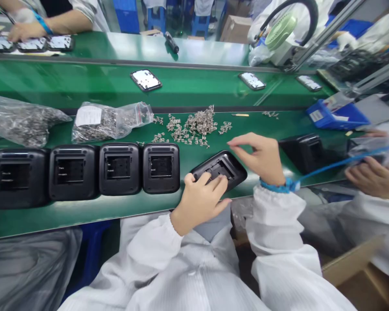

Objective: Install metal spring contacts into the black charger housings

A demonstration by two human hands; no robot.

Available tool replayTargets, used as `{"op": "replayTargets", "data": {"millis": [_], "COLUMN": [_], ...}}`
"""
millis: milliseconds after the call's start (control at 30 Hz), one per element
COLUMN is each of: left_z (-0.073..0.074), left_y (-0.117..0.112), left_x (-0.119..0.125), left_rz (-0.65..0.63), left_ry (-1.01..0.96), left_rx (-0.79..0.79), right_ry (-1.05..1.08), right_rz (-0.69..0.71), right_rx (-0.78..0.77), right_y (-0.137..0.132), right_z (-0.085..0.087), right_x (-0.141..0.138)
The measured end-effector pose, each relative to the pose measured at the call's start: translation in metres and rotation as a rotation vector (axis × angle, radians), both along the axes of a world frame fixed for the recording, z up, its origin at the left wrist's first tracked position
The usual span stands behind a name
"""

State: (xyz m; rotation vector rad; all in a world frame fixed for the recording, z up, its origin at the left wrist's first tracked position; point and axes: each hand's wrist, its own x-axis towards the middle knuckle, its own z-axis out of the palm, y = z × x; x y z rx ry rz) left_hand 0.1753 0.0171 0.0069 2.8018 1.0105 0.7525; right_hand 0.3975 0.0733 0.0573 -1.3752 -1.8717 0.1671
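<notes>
A black plastic housing (238,168) with a rectangular open compartment lies tilted on the green bench in front of me. My left hand (199,201) rests over its near left part, with fingertips reaching into or beside the compartment. Just above the housing's far right edge is my right hand (261,155), its thumb and index finger pinched together; anything between them is too small to make out. Beyond the housing lies a loose pile of small metal contact springs (201,123). To the left stands a row of several similar black housings (161,185), some with metal contacts visible in their compartments.
Clear bags of metal parts (112,125) (22,123) lie behind the row. White-faced assemblies (145,80) sit on the green conveyor (194,86). At right are a blue bin (337,116), another black housing (307,151) and a co-worker's hand (376,177).
</notes>
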Motion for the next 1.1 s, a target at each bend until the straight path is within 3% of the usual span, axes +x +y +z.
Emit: {"op": "replayTargets", "data": {"millis": [167, 267, 500, 800, 867, 967, 1033, 1100], "left_z": [0.008, 0.009, 0.005, 0.002, -0.004, -0.017, -0.023, -0.024], "left_y": [-0.021, -0.032, -0.029, -0.006, -0.004, -0.002, 0.000, 0.001], "left_x": [-0.002, 0.001, 0.011, 0.027, 0.038, 0.060, 0.074, 0.084], "left_rz": [0.143, 0.260, 0.338, 0.454, 0.350, -0.111, -0.372, -0.425], "left_ry": [0.081, 0.114, 0.136, 0.011, -0.104, -0.215, -0.137, 0.002], "left_rx": [0.062, 0.078, 0.061, 0.146, 0.259, 0.397, 0.384, 0.286], "right_ry": [0.181, 0.131, 0.157, 0.388, 0.421, 0.377, 0.376, 0.467], "right_rz": [0.054, 0.069, 0.109, -0.068, -0.124, -0.270, -0.381, -0.456], "right_rx": [-0.313, -0.339, -0.345, -0.218, -0.173, -0.036, 0.039, 0.068], "right_y": [0.062, 0.081, 0.070, 0.065, 0.069, 0.073, 0.073, 0.071], "right_z": [-0.035, -0.056, -0.062, -0.071, -0.073, -0.074, -0.075, -0.075], "right_x": [-0.002, -0.010, -0.001, 0.023, 0.028, 0.034, 0.039, 0.045]}}
